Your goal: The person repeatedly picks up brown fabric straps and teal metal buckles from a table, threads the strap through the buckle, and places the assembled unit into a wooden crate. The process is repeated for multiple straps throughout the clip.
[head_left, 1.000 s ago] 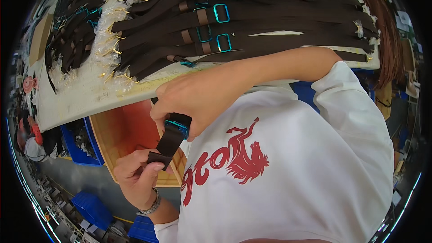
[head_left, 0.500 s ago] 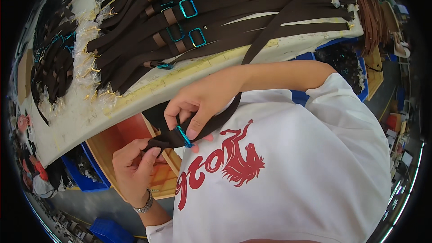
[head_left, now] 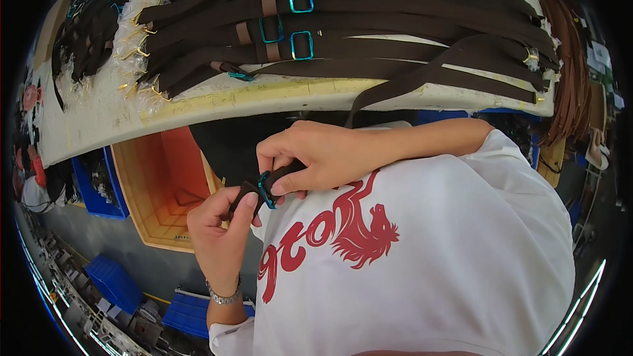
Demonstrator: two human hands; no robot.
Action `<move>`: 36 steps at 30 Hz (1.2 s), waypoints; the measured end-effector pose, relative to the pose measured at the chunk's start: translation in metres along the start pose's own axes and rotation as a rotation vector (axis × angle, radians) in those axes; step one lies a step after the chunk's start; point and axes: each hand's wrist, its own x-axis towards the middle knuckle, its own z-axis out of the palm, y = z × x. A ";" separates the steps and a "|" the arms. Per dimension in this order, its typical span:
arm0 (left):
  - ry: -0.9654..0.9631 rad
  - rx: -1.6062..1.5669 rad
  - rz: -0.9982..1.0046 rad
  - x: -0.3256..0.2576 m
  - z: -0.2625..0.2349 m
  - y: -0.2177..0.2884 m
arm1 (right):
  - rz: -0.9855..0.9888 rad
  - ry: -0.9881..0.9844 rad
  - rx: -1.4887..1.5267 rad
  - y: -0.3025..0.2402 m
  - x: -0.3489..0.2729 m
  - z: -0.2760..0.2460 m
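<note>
Left hand [head_left: 221,227] and right hand [head_left: 313,158] pinch a dark strap [head_left: 246,189] at its teal buckle [head_left: 265,192].
The left thumb and fingers close narrowly on the strap just beside the buckle; the right ones close on the strap at the buckle's other side. It is held before the white shirt [head_left: 409,283], off the near edge of the pale surface [head_left: 86,125], where other dark straps [head_left: 402,6] lie.

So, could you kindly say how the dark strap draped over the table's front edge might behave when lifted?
The dark strap is probably floppy, since it curves and droops over the table edge. Likely light too, being thin and flat.
</note>
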 end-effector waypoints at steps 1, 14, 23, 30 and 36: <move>0.001 -0.022 -0.016 -0.005 0.004 -0.005 | -0.016 -0.002 -0.012 0.004 -0.001 0.002; -0.253 -0.024 -0.053 -0.008 -0.044 -0.027 | -0.108 -0.116 -0.017 0.021 0.039 0.026; -0.286 0.188 0.353 -0.012 -0.060 -0.058 | -0.073 -0.059 -0.155 0.010 0.050 0.046; -0.457 -0.349 -0.059 0.007 -0.076 -0.087 | -0.050 0.047 -0.157 0.014 0.058 0.055; -0.266 -0.600 -0.118 0.009 -0.066 -0.095 | -0.181 0.169 -0.193 0.009 0.060 0.059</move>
